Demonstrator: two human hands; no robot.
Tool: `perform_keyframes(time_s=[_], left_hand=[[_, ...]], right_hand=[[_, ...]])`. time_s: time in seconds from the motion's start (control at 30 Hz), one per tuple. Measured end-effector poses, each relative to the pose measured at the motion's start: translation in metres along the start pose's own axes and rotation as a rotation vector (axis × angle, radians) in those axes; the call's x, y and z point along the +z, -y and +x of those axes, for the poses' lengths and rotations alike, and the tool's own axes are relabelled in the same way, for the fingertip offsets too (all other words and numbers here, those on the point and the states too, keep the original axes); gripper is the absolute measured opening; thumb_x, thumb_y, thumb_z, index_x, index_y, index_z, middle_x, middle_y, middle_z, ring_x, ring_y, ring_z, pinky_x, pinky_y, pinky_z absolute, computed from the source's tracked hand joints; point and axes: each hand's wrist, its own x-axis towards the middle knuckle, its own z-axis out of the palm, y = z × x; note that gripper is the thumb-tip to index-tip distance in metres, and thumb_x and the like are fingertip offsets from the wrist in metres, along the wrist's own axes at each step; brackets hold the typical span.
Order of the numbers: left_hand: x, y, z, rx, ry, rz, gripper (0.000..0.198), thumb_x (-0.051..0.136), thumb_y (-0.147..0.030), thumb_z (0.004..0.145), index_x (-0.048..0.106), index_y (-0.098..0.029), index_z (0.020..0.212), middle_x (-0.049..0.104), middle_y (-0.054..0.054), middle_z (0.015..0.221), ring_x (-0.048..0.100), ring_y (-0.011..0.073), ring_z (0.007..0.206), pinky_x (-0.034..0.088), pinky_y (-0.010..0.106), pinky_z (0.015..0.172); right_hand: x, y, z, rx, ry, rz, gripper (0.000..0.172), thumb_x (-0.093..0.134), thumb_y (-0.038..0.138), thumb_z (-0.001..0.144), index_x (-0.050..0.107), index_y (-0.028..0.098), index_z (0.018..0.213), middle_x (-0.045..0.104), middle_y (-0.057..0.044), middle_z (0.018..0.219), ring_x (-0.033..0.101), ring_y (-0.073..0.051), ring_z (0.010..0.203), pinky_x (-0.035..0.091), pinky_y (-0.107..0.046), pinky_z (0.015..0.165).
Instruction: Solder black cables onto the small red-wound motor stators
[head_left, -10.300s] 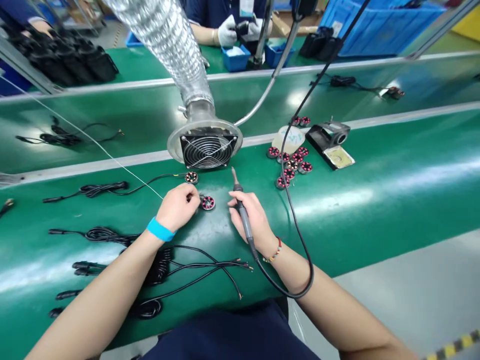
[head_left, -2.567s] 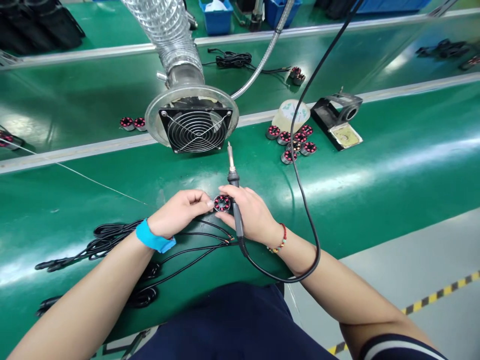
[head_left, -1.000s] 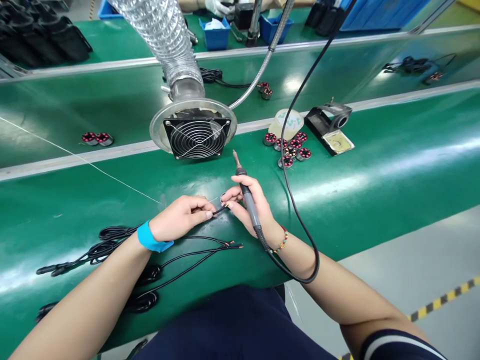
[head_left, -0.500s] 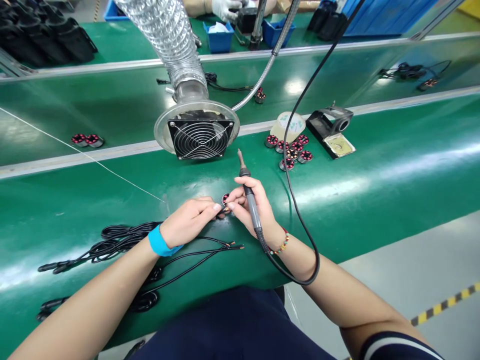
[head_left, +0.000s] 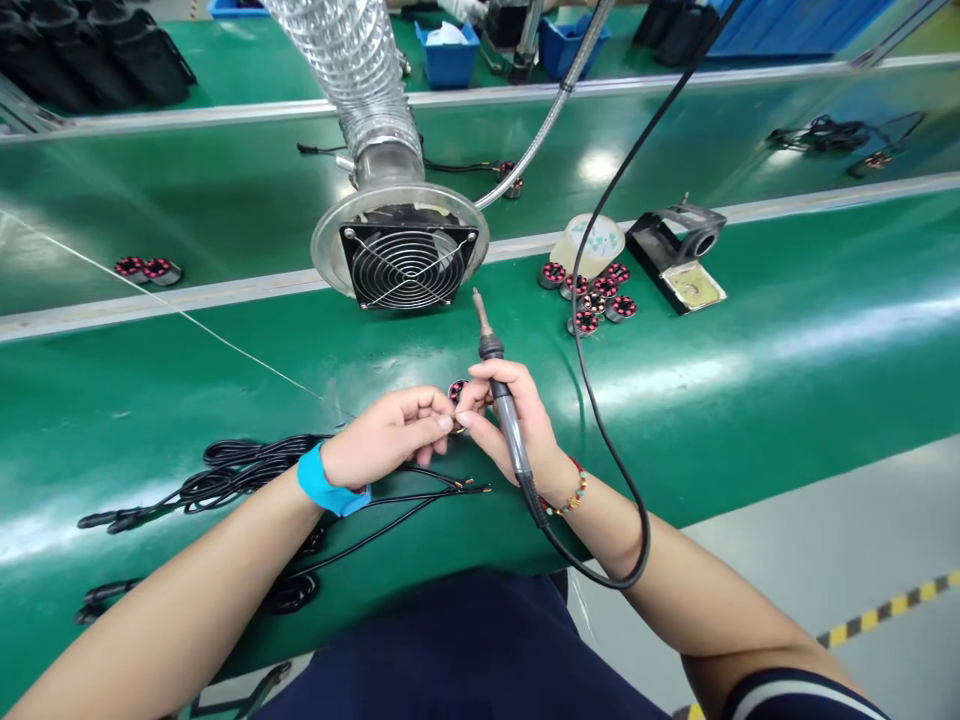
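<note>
A soldering iron rests in my right hand, its bare tip pointing up and away from me. The thumb and a finger of that hand also pinch close to the fingertips of my left hand. My left hand is closed on what looks like the end of a black cable, mostly hidden by the fingers. Just beyond the fingertips lies a small round motor stator with red and black windings, partly covered. Black cables with stripped coloured ends lie below my hands.
A fume extractor hangs ahead. Several stators sit beside a yellowish block and the iron stand. Coiled cables lie left. The iron's cord loops at right; a solder wire crosses at left.
My left fingers have shifted slightly and now meet the right fingertips more closely. The soldering iron stays in my right hand. The view has moved a little.
</note>
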Motion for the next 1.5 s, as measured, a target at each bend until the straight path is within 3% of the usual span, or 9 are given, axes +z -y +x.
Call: perform_keyframes(time_s=[0.07,0.2,0.33,0.43,0.5,0.63,0.77,1.5], left_hand=[[0.0,-0.001,0.001,-0.028,-0.051,-0.006,0.021,0.058,-0.038,0.074,0.055,-0.018,0.074,0.051,-0.005,0.057,0.04,0.0077,0.048,0.031,0.021,0.049],[-0.003,0.002,0.008,-0.037,-0.214,0.147,0.017,0.056,-0.034,0.068,0.057,-0.017,0.064,0.051,-0.004,0.057,0.042,0.0095,0.054,0.034,0.023,0.054],[-0.006,0.007,0.014,-0.03,-0.297,0.22,0.017,0.055,-0.033,0.068,0.059,-0.017,0.064,0.054,-0.003,0.058,0.044,0.0103,0.056,0.035,0.024,0.056],[-0.006,0.008,0.016,-0.039,-0.314,0.221,0.016,0.056,-0.031,0.069,0.059,-0.016,0.064,0.054,-0.003,0.056,0.045,0.0102,0.055,0.036,0.023,0.055],[-0.006,0.007,0.017,-0.058,-0.321,0.224,0.015,0.056,-0.029,0.07,0.059,-0.016,0.064,0.053,-0.004,0.054,0.044,0.0096,0.053,0.036,0.023,0.054],[-0.005,0.005,0.017,-0.1,-0.341,0.226,0.015,0.056,-0.028,0.071,0.059,-0.016,0.063,0.054,-0.004,0.053,0.043,0.0086,0.05,0.036,0.022,0.054],[-0.005,0.007,0.018,-0.1,-0.346,0.214,0.015,0.056,-0.028,0.072,0.058,-0.016,0.062,0.055,-0.003,0.053,0.044,0.0087,0.05,0.035,0.022,0.053],[-0.004,0.007,0.02,-0.122,-0.372,0.283,0.017,0.055,-0.029,0.072,0.058,-0.017,0.061,0.056,-0.002,0.052,0.042,0.0084,0.047,0.033,0.022,0.047]], right_hand=[[0.001,-0.002,-0.001,0.004,-0.004,-0.052,0.038,0.059,0.014,0.086,0.044,0.029,0.117,0.058,0.005,0.082,0.058,-0.009,0.069,0.051,-0.023,0.065],[-0.004,-0.004,-0.002,0.108,-0.036,-0.21,0.037,0.053,0.017,0.089,0.045,0.028,0.124,0.064,0.001,0.09,0.065,-0.012,0.081,0.054,-0.029,0.077],[-0.018,0.005,0.001,0.177,0.007,-0.358,0.035,0.046,0.025,0.095,0.047,0.026,0.13,0.069,-0.001,0.095,0.066,-0.012,0.068,0.056,-0.03,0.073],[-0.026,0.013,0.005,0.009,-0.04,-0.491,0.026,0.052,0.027,0.093,0.058,0.023,0.118,0.07,-0.005,0.105,0.066,-0.015,0.079,0.055,-0.032,0.077],[-0.03,0.017,0.006,-0.08,-0.086,-0.543,0.018,0.056,0.027,0.09,0.062,0.022,0.107,0.071,-0.005,0.1,0.066,-0.017,0.086,0.054,-0.032,0.079],[-0.032,0.02,0.005,-0.089,-0.154,-0.537,0.004,0.059,0.025,0.086,0.062,0.023,0.089,0.068,0.001,0.078,0.063,-0.012,0.064,0.052,-0.025,0.06],[-0.033,0.02,0.003,-0.092,-0.142,-0.529,0.01,0.056,0.025,0.087,0.059,0.023,0.077,0.063,0.004,0.066,0.056,-0.009,0.052,0.046,-0.022,0.049],[-0.03,0.017,0.002,-0.08,-0.139,-0.51,0.012,0.056,0.024,0.088,0.058,0.024,0.076,0.061,0.005,0.065,0.053,-0.008,0.051,0.043,-0.023,0.049]])
